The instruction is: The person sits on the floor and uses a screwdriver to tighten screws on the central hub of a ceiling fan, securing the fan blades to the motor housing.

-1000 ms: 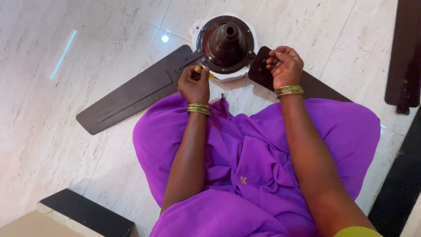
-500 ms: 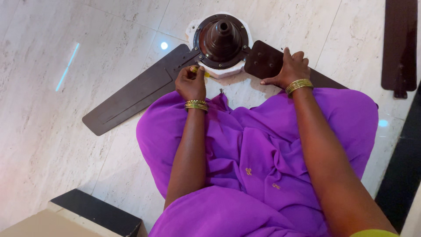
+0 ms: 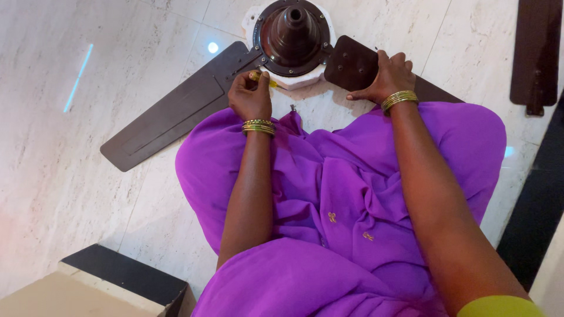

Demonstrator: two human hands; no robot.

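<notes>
A dark brown ceiling fan motor [image 3: 292,36] lies on a white base on the marble floor, with a long brown blade [image 3: 176,108] fixed at its left. My left hand [image 3: 249,95] grips a small yellow-handled screwdriver [image 3: 262,78] at the joint of that blade and the motor. My right hand [image 3: 388,78] presses flat on a second brown blade [image 3: 352,64] at the motor's right side. Gold bangles ring both wrists. My purple garment [image 3: 341,211] covers my lap and hides the right blade's outer part.
A third loose brown blade [image 3: 536,50] lies on the floor at the far right beside a black strip [image 3: 537,205]. A black-and-beige step [image 3: 117,282] sits at the lower left. A small screw [image 3: 292,108] rests on the floor below the motor.
My right hand came down from a raised, closed pose and now lies flat on the right blade. The left hand stays at the left blade joint. The view shifted slightly.
</notes>
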